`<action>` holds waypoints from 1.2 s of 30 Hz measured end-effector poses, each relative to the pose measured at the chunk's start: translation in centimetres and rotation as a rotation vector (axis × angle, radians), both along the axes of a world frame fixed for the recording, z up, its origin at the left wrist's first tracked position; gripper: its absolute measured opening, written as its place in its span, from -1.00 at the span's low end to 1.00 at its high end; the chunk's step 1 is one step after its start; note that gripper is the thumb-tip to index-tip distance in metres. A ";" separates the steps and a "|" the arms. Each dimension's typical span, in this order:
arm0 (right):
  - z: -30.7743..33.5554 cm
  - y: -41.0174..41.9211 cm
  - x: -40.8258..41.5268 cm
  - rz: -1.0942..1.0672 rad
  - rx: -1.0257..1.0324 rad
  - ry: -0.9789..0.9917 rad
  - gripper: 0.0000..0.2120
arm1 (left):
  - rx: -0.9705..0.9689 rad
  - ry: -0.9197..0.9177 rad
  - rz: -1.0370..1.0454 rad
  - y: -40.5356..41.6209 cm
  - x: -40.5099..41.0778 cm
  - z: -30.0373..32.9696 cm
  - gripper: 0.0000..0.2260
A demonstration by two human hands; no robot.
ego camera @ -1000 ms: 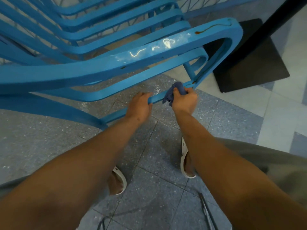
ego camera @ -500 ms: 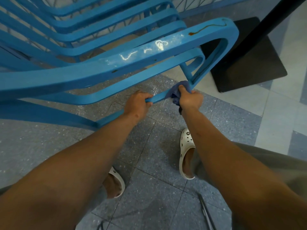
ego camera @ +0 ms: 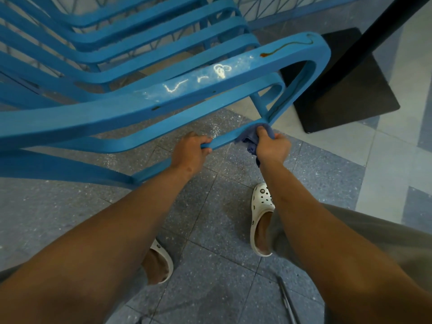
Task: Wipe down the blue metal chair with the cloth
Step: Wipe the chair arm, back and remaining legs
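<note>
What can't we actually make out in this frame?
- Head view: cloth mostly hidden inside the right hand.
- Left hand fingertips wrap under the chair bar, out of sight.
- Chair's left side cut off by the frame edge.
- Thin metal object on the floor: unidentifiable, cropped at the bottom.

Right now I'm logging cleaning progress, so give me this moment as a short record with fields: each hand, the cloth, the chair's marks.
left hand: left hand grips the chair's lower bar
right hand: right hand holds the cloth wrapped on the same bar, near its corner
chair: blue metal chair, wide upper bar above the hands
marks: white smears and a brown streak on the upper bar
floor: speckled tiles
</note>
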State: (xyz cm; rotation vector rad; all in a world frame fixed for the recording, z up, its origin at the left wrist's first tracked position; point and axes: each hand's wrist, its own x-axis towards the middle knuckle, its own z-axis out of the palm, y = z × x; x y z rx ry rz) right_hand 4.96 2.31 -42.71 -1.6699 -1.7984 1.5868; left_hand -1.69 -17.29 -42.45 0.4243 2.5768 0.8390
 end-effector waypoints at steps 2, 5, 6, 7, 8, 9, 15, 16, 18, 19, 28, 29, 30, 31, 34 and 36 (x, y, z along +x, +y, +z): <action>0.3 -0.2 -0.6 0.013 0.058 0.027 -0.73 | 0.000 0.009 -0.009 0.0 -0.1 -0.1 -0.69; 0.2 -0.3 -1.3 0.042 0.095 0.065 -0.70 | 0.003 0.003 0.000 -0.1 -0.1 -0.2 -0.69; 0.2 -0.1 -1.5 0.043 0.084 0.062 -0.68 | 0.007 -0.001 -0.002 0.0 -0.1 -0.2 -0.69; 0.3 0.0 -1.8 0.035 0.064 0.053 -0.67 | 0.007 -0.001 -0.008 0.0 -0.1 -0.1 -0.69; 0.4 0.1 -2.1 0.023 0.042 0.047 -0.66 | 0.003 0.000 -0.013 -0.1 -0.2 -0.1 -0.68; 0.4 0.2 -2.3 0.008 0.019 0.043 -0.65 | -0.002 -0.001 -0.016 -0.1 -0.3 -0.1 -0.68; 0.5 0.5 -1.6 -0.026 0.010 0.041 -0.70 | -0.006 -0.010 -0.015 -0.2 -0.4 0.2 -0.68; 0.6 0.6 -1.9 -0.010 0.012 0.046 -0.70 | -0.013 -0.012 -0.021 -0.2 -0.4 0.2 -0.68; 1.0 0.7 -2.4 0.004 0.020 0.047 -0.69 | -0.027 -0.014 -0.028 -0.2 -0.5 0.3 -0.68; 1.1 0.8 -2.4 0.005 0.022 0.052 -0.68 | -0.032 -0.013 -0.028 -0.2 -0.5 0.3 -0.67; 0.8 0.8 -2.3 -0.065 -0.015 0.079 -0.66 | -0.049 0.032 -0.019 -0.2 -0.3 0.1 -0.67; 0.9 0.7 -2.6 -0.063 -0.022 0.079 -0.66 | -0.053 0.037 -0.022 -0.1 -0.3 0.1 -0.67; 0.8 0.7 -2.7 -0.066 -0.025 0.084 -0.67 | -0.056 0.039 -0.023 -0.1 -0.3 0.1 -0.67; 0.8 0.5 -2.6 -0.077 -0.031 0.095 -0.69 | -0.057 0.038 -0.022 -0.2 -0.2 0.1 -0.67; 1.4 0.3 -2.2 -0.126 -0.045 0.125 -0.74 | -0.058 0.036 -0.015 -0.2 -0.1 0.1 -0.67; 2.0 0.7 -2.0 -0.141 -0.007 0.151 -0.73 | -0.065 0.035 -0.013 -0.2 0.0 0.1 -0.67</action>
